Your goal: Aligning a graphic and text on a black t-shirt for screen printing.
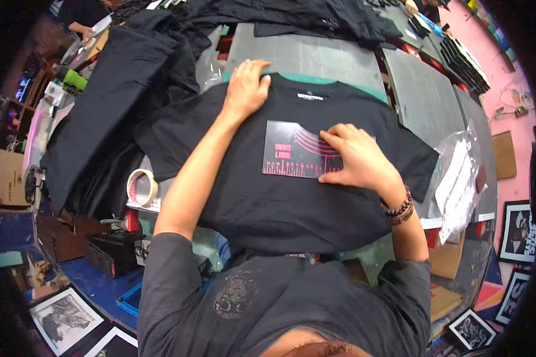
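One head-worn fisheye camera looks steeply down from above the person's chest, close over the worktable (315, 56). The table fills the centre and upper frame; the floor curves along the lower left and right edges. Both forearms enter from the bottom, and straight edges bow near the rim.

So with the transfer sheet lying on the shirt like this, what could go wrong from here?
1. The dark transfer sheet is pinned only by the right hand at its right end, so its free left end could pivot off-centre.
2. The left hand presses the black T-shirt near the collar; dragging there could wrinkle the fabric.
3. The tape roll sits at the table edge and might fall.
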Available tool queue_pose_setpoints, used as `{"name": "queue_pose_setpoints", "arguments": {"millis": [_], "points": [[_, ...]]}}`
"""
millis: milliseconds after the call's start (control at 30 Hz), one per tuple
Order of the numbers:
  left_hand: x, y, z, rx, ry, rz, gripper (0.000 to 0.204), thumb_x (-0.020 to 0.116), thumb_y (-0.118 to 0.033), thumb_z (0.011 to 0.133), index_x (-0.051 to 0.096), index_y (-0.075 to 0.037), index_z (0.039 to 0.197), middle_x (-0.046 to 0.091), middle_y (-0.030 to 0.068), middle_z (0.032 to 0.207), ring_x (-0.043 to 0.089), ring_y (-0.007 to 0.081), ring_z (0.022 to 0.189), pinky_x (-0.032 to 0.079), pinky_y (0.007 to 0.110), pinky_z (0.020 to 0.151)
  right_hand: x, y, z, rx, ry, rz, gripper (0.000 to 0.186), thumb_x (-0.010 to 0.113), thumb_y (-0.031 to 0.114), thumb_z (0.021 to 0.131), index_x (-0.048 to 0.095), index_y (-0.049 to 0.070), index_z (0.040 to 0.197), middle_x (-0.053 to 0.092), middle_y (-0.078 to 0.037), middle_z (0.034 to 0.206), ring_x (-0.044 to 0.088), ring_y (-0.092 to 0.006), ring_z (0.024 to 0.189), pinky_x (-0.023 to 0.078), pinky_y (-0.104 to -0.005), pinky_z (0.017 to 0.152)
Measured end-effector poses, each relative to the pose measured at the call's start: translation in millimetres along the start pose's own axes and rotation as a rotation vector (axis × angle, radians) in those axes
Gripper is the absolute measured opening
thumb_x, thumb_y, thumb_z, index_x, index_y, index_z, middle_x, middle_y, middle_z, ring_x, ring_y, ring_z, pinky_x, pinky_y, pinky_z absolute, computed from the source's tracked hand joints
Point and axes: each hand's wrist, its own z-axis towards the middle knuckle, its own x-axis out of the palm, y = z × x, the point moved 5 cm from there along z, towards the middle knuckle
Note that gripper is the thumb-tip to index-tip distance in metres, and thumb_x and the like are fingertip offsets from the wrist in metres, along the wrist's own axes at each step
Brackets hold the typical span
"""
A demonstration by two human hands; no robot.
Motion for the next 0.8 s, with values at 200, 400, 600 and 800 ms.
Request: {"name": "queue_pose_setpoints", "arguments": {"millis": [200,400,600,800], "points": [[-8.2,-1.8,4.5,-0.066,0.003,-0.087,0.034,0.066,-0.017,0.095,0.067,-0.003,0.127,0.067,0.0174,0.122,0.061,0.037,0.123,0.046,0.044,0.108,-2.0,-6.9,4.0,0.017,0.062,-0.067,0.082,0.091,0.047,0.066,0.068,0.0,0.13,0.065,-0.012,0.117,0.062,-0.0303,0.115,0.048,-0.0422,0.099],[-15.7,9.8,4.9,-0.212,-0.113,-0.279,0.031,0.06,-0.026,0.103,0.072,-0.005,0.122,0.071,0.0169,0.122,0.063,0.0367,0.12,0.047,0.043,0.107,0.2,-21.6,37.2,-0.075,0.006,-0.114,0.08,0.09,0.051,0.065,0.07,0.003,0.127,0.065,-0.011,0.113,0.062,-0.0299,0.114,0.048,-0.0423,0.097],[-18.7,28.0,2.2,-0.412,-0.15,-0.639,0.046,0.044,-0.037,0.114,0.07,-0.002,0.129,0.072,0.0108,0.13,0.063,0.0217,0.125,0.041,0.036,0.112,1.3,-39.2,70.5,-0.087,-0.051,-0.199,0.081,0.088,0.057,0.066,0.072,0.003,0.124,0.065,-0.012,0.114,0.062,-0.0299,0.115,0.048,-0.0432,0.098],[-18.2,37.7,1.5,-0.475,-0.153,-0.724,0.055,0.034,-0.045,0.115,0.07,-0.006,0.129,0.071,0.0081,0.132,0.059,0.018,0.13,0.038,0.037,0.111,2.9,-52.1,88.6,-0.032,0.011,-0.193,0.082,0.087,0.056,0.069,0.071,0.002,0.128,0.066,-0.014,0.124,0.062,-0.0319,0.122,0.047,-0.044,0.105]]}}
